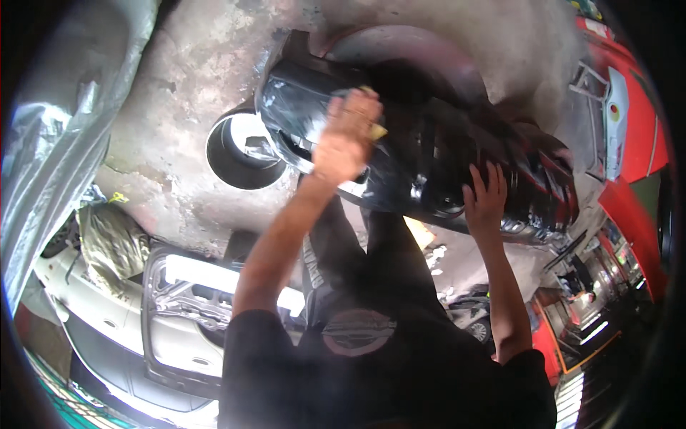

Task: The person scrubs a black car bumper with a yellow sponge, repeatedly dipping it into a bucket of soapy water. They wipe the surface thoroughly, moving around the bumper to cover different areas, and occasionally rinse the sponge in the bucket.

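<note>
A black car bumper (457, 143) stretches across the upper middle, with pale, dull scuffing on its left end. My left hand (346, 136) presses down on that end, slightly blurred by motion. Under its fingers is a sheet of yellow sandpaper (379, 132), with only its edges showing. My right hand (486, 196) lies on the near edge of the bumper further right, fingers spread and holding nothing.
A dark round bucket (244, 154) stands left of the bumper on the stained concrete floor (171, 114). Silvery sheeting (78, 107) hangs at far left. A detached car door (189, 314) is at lower left; red car panels (636, 114) are at far right.
</note>
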{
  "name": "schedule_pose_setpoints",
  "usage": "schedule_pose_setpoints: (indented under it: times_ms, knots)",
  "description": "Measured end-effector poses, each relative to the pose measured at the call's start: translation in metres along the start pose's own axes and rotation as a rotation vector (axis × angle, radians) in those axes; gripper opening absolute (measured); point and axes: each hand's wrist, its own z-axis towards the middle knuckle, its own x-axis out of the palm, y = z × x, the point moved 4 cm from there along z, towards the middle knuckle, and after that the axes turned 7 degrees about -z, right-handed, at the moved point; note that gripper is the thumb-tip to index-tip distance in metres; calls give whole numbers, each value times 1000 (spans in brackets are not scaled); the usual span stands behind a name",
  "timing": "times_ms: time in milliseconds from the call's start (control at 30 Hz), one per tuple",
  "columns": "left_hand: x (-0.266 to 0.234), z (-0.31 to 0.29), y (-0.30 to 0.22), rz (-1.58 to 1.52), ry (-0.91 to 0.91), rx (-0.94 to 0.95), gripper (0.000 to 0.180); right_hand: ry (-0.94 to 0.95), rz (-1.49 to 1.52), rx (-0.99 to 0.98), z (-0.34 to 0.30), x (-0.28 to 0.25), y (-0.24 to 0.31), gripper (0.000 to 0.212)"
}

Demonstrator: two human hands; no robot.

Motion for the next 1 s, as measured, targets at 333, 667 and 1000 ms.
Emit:
schedule_pose_setpoints:
  times_ms: [333, 667, 1000]
  knots:
    - [19, 6, -44, 47, 58, -8, 60, -26, -23, 63, -34, 26, -24, 64]
    - [55, -54, -57, -515, -333, -287, 60, -176, 2, 40, -32, 28, -22, 63]
    - [27, 15, -52, 464, 102, -31, 55, -216, 6, 43, -30, 24, -21, 58]
